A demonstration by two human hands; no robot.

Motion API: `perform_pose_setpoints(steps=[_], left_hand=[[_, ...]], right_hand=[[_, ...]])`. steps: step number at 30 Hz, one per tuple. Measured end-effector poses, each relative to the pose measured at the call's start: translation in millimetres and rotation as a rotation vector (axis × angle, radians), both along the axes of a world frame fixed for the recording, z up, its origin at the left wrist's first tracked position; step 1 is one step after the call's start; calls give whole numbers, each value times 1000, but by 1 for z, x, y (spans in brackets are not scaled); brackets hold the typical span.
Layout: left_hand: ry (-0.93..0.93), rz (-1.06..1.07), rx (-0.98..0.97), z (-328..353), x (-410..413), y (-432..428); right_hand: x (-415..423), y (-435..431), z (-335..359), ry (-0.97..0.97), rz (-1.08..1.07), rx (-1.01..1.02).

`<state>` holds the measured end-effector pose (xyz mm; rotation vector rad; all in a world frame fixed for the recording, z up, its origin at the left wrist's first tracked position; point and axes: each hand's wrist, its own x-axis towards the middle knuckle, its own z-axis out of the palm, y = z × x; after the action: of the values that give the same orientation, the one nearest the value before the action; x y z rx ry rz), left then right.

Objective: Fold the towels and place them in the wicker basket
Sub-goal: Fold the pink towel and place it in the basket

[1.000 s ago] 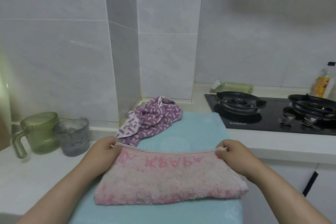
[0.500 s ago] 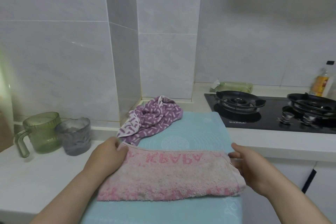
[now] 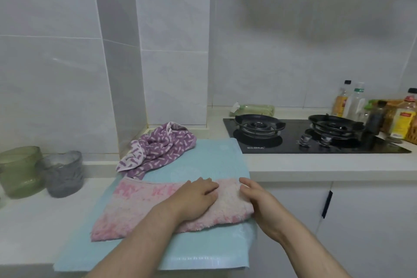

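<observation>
A pink towel (image 3: 135,207), folded into a long strip, lies across a light blue mat (image 3: 203,248) on the counter. My left hand (image 3: 194,196) lies palm down on the towel's middle, fingers straight and pressing it flat. My right hand (image 3: 259,198) rests against the towel's right end, its fingers lying along the edge. Whether its thumb is under the cloth is hidden. A purple towel with white flecks (image 3: 162,149) sits crumpled at the mat's far left corner. No wicker basket is in view.
A green cup (image 3: 20,171) and a grey cup (image 3: 63,174) stand on the counter at the left. A black gas hob (image 3: 316,140) lies to the right, with several bottles (image 3: 352,104) behind it. The mat's right side overhangs the counter edge above white cabinet doors.
My left hand has let go of the towel's left corner and slid right onto its middle. My right hand has stayed at the right end. The view has shifted right.
</observation>
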<state>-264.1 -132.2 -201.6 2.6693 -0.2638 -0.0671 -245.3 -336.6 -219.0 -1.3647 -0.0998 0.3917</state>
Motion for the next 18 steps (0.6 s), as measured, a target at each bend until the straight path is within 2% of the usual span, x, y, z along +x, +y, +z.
perform_pose_setpoints(steps=[2,5,13,18], left_hand=[[-4,-15,85,-7,3,-2],[-3,4,42,-12,4,1],[-22,0,119,-13,2,-3],[-22,0,123,-15,3,-3]], right_hand=[[-1,0,2,-5,32,21],[-4,-4,6,-29,46,43],[-16,-15,6,-183,81,-190],[-22,-17,-1,-161,-7,-302]])
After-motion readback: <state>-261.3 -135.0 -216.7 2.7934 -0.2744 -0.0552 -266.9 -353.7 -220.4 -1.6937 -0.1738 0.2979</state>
